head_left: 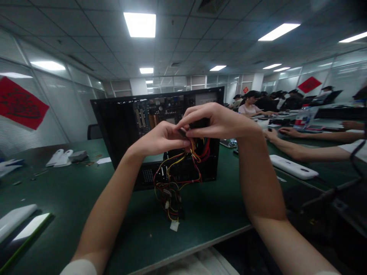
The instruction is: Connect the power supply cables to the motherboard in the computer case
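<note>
computer case point(122, 130) stands on its edge on the green table point(77, 191), in front of the person, its open side facing the camera. inside it, a circuit board point(156, 114) shows behind the hands. the right hand point(210, 122) is in front of the case, its thumb and forefinger pinching a small dark piece point(182, 132). the left hand point(162, 139) meets it from the other side, thumb and fingers drawn in beside the dark piece and the wires point(197, 154); whether they grip either one i cannot tell, as the fingertips overlap. the red, yellow and black wires hang below both hands, over the case's lower edge and down onto the table, where a white plug point(174, 225) lies near the front. on the left, a gray block point(78, 156) sits just beside some white pieces point(60, 157). on the right, a white power strip point(294, 167) lies near a co-worker's arm point(301, 147).
</note>
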Available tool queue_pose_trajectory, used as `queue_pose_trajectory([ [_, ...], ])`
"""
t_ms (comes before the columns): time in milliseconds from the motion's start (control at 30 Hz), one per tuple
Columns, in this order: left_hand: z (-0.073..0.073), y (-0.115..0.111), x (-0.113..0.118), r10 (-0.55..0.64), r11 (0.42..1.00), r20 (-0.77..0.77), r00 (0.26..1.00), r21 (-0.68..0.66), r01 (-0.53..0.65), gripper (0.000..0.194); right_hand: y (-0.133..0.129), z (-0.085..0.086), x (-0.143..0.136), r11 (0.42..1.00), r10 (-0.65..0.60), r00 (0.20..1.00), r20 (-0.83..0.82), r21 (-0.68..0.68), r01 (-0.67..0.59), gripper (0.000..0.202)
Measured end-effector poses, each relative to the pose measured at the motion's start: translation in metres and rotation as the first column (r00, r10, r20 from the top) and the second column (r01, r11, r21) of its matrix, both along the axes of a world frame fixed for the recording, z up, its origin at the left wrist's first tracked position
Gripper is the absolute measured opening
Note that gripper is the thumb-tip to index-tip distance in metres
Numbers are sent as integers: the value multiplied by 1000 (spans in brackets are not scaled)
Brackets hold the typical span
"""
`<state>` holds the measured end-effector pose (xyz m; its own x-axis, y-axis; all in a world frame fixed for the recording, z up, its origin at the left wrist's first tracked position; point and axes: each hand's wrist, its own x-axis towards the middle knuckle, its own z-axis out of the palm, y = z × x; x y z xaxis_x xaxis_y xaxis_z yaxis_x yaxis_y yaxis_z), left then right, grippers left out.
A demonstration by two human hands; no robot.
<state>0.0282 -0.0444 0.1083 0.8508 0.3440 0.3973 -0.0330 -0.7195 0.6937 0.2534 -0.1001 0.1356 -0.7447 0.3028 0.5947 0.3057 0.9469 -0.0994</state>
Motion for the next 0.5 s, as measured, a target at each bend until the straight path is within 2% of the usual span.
queue_pose_trajectory([
  [333,4,-6,-2,6,995,-104,995,98,4,17,0,1,5,996,-17,1000,-24,-83,15,27],
  [500,4,-4,-4,43,990,-141,989,142,-23,22,5,-1,6,983,43,999,-21,-178,-47,33],
])
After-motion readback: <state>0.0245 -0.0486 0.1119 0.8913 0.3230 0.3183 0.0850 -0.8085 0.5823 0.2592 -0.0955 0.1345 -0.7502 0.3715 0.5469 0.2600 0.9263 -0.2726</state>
